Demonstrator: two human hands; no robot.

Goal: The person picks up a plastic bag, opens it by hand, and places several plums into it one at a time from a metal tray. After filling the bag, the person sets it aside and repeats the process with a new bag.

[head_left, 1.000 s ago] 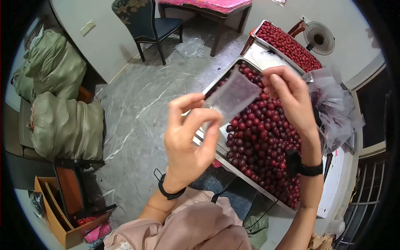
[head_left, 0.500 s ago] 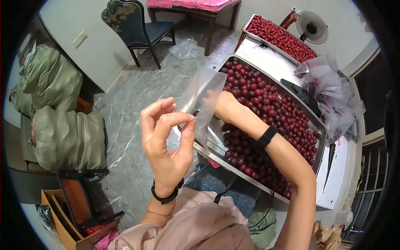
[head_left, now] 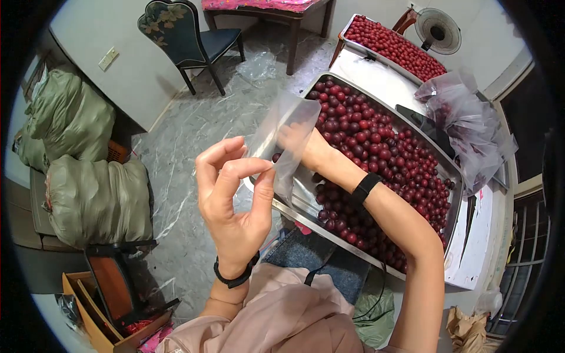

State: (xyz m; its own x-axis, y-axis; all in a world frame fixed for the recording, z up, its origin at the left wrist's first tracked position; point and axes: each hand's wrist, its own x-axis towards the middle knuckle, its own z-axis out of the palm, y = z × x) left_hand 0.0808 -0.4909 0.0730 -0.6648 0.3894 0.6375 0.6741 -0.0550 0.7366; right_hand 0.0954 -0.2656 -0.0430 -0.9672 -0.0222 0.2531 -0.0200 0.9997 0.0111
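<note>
My left hand (head_left: 238,188) pinches the rim of a clear plastic bag (head_left: 271,126) between thumb and forefinger, its other fingers loosely curled. Through the translucent film shows my right hand (head_left: 294,138), reaching left into the bag with its fingers apart. Just below those fingers, a dark round plum (head_left: 276,157) shows near the bag's side. Under my right forearm is a metal tray (head_left: 303,203), with many dark red plums (head_left: 376,138) heaped over most of it. The near left corner of its metal bottom is bare.
Behind stands a second tray of smaller red fruit (head_left: 391,47), next to a round fan (head_left: 438,31). Clear plastic bags (head_left: 471,129) lie at the tray's right side by a dark flat object (head_left: 424,126). A chair (head_left: 188,44) and stuffed green sacks (head_left: 97,200) stand left.
My right hand has moved a little left, deeper behind the bag's film, and its fingers have spread. My left hand keeps its pinch on the rim. The whole view has shifted slightly.
</note>
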